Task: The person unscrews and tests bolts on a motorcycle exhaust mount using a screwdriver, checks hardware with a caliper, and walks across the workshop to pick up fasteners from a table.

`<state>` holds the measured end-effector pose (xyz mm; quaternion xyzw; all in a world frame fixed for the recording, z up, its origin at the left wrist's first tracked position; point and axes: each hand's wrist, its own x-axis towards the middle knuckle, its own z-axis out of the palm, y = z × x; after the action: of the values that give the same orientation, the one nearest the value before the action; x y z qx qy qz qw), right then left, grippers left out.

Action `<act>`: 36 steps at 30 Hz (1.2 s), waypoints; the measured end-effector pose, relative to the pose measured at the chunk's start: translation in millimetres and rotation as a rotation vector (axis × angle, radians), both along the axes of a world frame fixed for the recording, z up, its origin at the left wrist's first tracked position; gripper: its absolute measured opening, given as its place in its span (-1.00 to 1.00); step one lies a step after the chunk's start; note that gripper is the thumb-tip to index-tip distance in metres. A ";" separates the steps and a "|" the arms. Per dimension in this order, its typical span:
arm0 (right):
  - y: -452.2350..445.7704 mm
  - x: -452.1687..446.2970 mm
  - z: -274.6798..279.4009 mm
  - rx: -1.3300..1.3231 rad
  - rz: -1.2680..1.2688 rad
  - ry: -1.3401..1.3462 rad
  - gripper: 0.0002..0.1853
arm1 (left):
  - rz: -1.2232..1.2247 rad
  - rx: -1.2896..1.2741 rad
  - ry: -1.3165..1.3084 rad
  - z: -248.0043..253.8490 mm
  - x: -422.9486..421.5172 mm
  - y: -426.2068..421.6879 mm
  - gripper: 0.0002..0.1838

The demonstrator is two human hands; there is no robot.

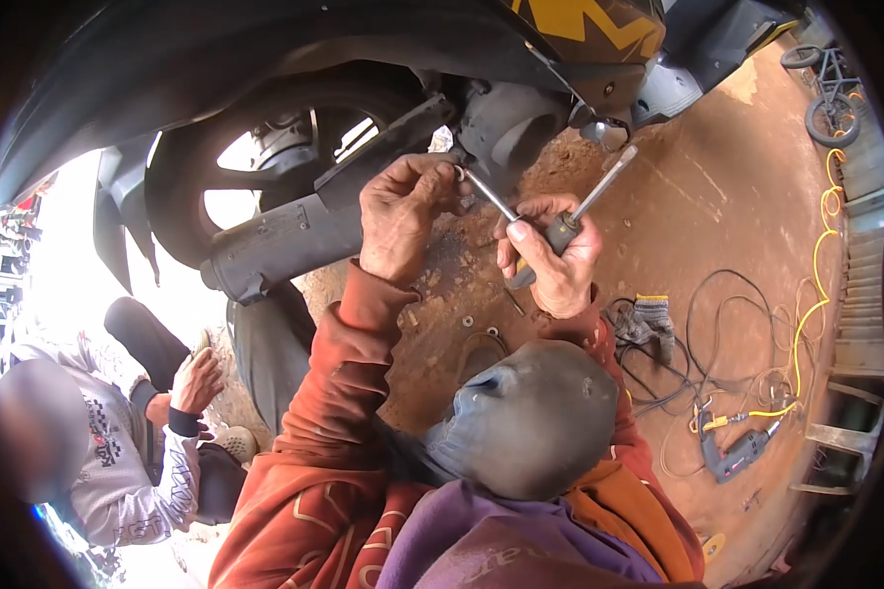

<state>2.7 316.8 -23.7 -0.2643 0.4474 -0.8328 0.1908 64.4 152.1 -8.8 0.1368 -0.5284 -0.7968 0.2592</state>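
My left hand (398,221) is closed, its thumb and fingers pinching a small metal ring (459,173) beside the motorcycle's engine. In my right hand (557,265) are what look like two screwdrivers. The shaft of one screwdriver (491,194) points up-left, its tip at or very near the ring; I cannot tell whether they touch. A second screwdriver (604,183), with a dark handle, points up-right. Just past my left hand is the black exhaust muffler (290,245), slanting down-left beside the rear wheel (192,191).
A seated person (138,442) is at the left, hands near the knees. On the dirt floor at right lie a work glove (653,319), tangled cables, a yellow hose (817,312) and a power tool (737,454). A small bicycle (833,98) stands farther back. Dark bodywork (265,59) hangs overhead.
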 end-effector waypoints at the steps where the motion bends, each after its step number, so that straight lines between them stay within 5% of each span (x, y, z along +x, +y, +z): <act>1: 3.8 1.9 1.6 0.002 -0.005 -0.004 -0.82 | -0.086 0.077 0.018 -2.5 2.0 4.7 -0.82; 25: 49.5 5.9 -8.9 -0.253 0.192 -0.494 -0.89 | -0.159 -0.113 -0.006 15.3 5.5 43.0 -0.84; 36: 55.9 0.8 -18.7 -0.305 0.220 -0.579 -0.91 | -0.287 0.014 0.029 9.3 0.7 42.6 -0.82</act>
<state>3.5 372.7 -42.4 -0.0891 0.2136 -0.9050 0.3569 65.1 194.6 0.6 0.0500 -0.5332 -0.8312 0.1493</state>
